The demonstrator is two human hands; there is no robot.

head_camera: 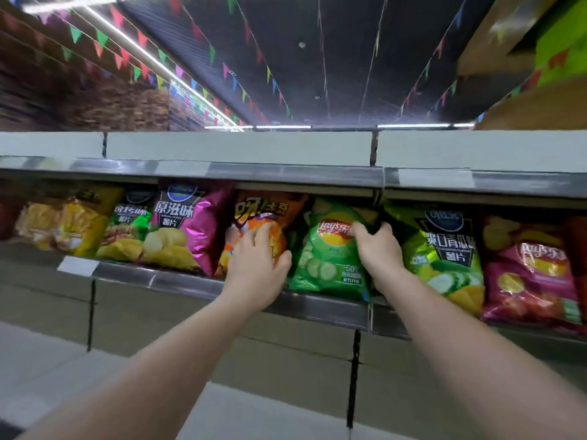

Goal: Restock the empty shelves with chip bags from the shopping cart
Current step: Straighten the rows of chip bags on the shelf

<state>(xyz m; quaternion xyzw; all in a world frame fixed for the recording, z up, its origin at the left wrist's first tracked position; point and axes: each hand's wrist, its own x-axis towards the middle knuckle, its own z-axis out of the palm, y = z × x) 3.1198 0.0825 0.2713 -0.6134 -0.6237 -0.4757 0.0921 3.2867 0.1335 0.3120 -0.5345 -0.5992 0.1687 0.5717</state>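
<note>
We reach both bare arms up to a long grey metal shelf point(317, 308) with a dull, brushed front lip, and we take the glossy green foil Lay's bag printed with cucumber slices point(327, 249) as our landmark. It stands upright on the shelf, its crinkled film puffed and pillow-shaped.

Our right hand point(378, 249) clasps the green bag's right edge, fingers curled over the upper corner and thumb tucked behind, so the film dents there. Our left hand point(257, 265) lies just left of the green bag on a shiny orange foil bag with bold yellow lettering point(251, 211); the fingers bend over its front and the thumb touches the seam between the two bags, gripping the orange one.

Left of the orange bag stands a metallic magenta bag showing pale potato slices point(190, 230), then a smaller green bag with a dark label point(130, 223), and beyond it a blurred yellow bag point(73, 227).

Right of the landmark stands a lime-green bag with a black panel and cucumber rounds point(444, 252), and past it a pink Lay's bag point(533, 271), soft and creased.

Above the green bag runs a second grey metal shelf edge point(298, 173), flat and matte.
</note>
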